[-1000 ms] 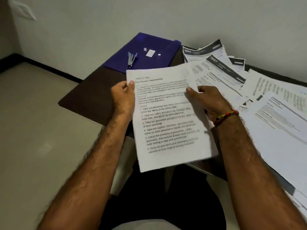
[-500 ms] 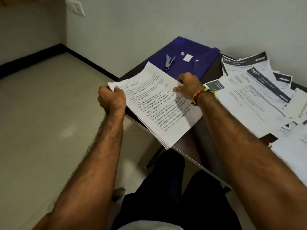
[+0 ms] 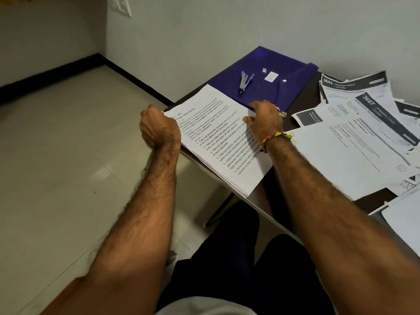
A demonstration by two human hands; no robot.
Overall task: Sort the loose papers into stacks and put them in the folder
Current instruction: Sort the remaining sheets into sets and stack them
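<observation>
The stack of printed sheets point(image 3: 223, 142) has come down onto the table's point(image 3: 302, 103) left corner, just near of the blue folder point(image 3: 268, 73). Left hand point(image 3: 159, 128) and right hand point(image 3: 264, 119) each grip an edge, likely squaring it. Loose papers point(image 3: 359, 137) wait right.

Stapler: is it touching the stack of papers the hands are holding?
Apart. The head view shows the stapler lying on the blue folder, with a strip of bare folder between it and the paper stack.

both hands point(image 3: 160, 128) on paper stack point(image 3: 218, 142)
</observation>
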